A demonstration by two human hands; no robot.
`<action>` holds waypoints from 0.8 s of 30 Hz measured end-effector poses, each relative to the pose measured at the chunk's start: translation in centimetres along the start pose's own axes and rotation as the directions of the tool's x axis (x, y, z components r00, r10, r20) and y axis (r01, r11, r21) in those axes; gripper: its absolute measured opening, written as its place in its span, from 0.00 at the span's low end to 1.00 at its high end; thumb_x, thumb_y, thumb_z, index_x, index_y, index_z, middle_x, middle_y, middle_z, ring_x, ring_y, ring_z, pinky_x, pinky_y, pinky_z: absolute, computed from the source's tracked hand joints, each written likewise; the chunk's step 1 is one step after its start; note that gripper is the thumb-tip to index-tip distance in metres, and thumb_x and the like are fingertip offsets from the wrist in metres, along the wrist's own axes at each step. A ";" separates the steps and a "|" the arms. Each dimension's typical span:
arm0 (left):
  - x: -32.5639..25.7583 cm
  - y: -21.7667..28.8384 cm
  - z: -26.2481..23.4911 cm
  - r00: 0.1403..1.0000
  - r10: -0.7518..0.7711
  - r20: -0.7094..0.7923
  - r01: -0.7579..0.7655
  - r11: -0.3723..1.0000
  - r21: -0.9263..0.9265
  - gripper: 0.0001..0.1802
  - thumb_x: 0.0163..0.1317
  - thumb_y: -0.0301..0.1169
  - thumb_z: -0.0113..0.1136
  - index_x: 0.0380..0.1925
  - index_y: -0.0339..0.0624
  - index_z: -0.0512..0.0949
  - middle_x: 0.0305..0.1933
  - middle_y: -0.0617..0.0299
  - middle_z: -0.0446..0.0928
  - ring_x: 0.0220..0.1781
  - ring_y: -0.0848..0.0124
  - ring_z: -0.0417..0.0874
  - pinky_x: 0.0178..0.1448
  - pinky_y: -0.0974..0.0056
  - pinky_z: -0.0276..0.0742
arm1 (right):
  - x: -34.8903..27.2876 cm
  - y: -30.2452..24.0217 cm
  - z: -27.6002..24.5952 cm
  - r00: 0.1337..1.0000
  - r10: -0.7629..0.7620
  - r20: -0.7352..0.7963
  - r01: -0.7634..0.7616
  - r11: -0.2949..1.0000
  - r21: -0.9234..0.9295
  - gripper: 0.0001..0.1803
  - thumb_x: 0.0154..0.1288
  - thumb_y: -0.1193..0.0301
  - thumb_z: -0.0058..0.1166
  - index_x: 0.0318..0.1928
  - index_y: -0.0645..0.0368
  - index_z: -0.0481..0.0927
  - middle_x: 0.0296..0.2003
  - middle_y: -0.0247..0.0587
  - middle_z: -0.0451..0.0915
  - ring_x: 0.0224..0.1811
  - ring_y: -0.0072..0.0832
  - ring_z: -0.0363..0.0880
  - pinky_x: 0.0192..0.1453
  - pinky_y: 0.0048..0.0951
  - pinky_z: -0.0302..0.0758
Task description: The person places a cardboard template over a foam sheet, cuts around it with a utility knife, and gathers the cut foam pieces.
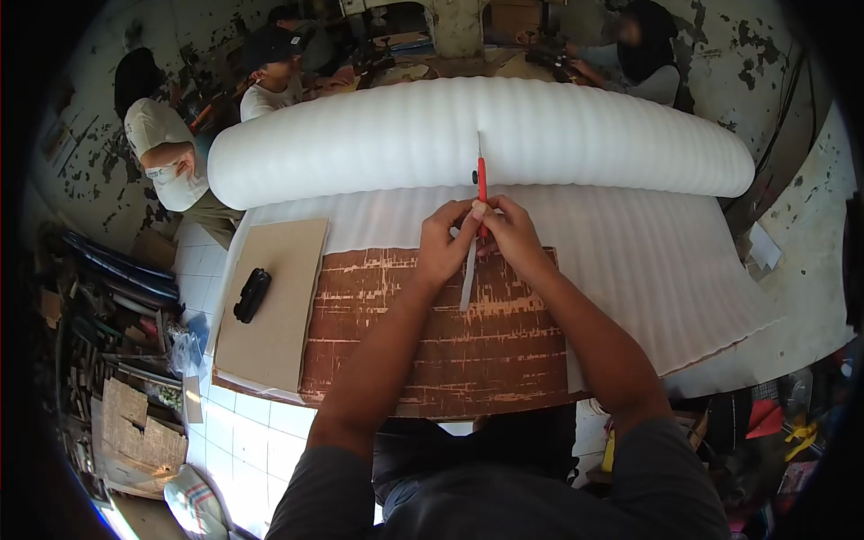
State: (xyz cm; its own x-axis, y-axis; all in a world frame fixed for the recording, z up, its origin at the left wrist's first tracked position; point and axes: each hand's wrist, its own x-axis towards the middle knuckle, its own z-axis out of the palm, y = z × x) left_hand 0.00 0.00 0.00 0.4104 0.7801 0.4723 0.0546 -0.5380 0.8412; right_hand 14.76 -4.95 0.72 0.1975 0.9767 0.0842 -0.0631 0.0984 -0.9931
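Note:
A red utility knife [482, 173] with a black slider points its thin blade away from me, toward the big roll of white foam sheet [594, 135]. Both my hands meet at its near end. My left hand [445, 241] is closed, its fingertips pinching by the knife's handle, beside a narrow pale strip [468, 283] that hangs toward me. My right hand [513, 234] is closed round the red handle. Exactly which fingers grip the strip is hidden. Under my hands lies a brown, bark-patterned sheet [369, 333], in front of the unrolled foam.
Left of the brown sheet lies a beige board [270, 324] with a black, elongated object [253, 295] on it. Several people sit or stand beyond the roll, one in a white shirt [166, 153] at far left. Wood scraps and cardboard [139, 432] crowd the floor at left.

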 end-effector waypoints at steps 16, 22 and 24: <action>-0.1 0.4 0.3 1.000 0.016 0.021 -0.016 1.000 0.008 0.22 0.76 0.40 0.57 0.55 0.31 0.81 0.46 0.46 0.85 0.47 0.62 0.87 0.55 0.60 0.80 | 0.1 0.5 -0.4 1.000 0.011 0.001 -0.011 0.997 -0.075 0.20 0.76 0.57 0.58 0.50 0.63 0.77 0.34 0.37 0.81 0.35 0.21 0.82 0.32 0.24 0.85; 0.0 -0.4 0.4 0.999 0.040 -0.032 -0.039 0.999 0.029 0.22 0.77 0.40 0.55 0.56 0.31 0.81 0.46 0.47 0.85 0.48 0.63 0.85 0.56 0.60 0.79 | 0.3 1.2 -0.1 0.998 -0.064 -0.027 0.063 0.997 -0.034 0.23 0.75 0.55 0.59 0.47 0.66 0.77 0.28 0.37 0.80 0.29 0.21 0.82 0.28 0.25 0.83; 0.0 -0.4 0.4 0.998 0.043 -0.053 -0.042 0.999 0.023 0.21 0.77 0.40 0.55 0.56 0.32 0.81 0.47 0.45 0.85 0.49 0.60 0.87 0.56 0.59 0.80 | 0.3 1.2 -0.2 0.997 -0.068 -0.019 0.068 0.997 -0.023 0.22 0.75 0.55 0.59 0.48 0.65 0.77 0.29 0.37 0.80 0.30 0.21 0.83 0.28 0.25 0.83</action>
State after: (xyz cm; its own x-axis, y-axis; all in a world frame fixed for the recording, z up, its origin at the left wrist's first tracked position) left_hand 0.38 0.10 -0.48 0.3635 0.7718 0.5217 0.0577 -0.5776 0.8143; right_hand 14.91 -4.58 -0.43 0.2202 0.9638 0.1504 -0.0266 0.1601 -0.9868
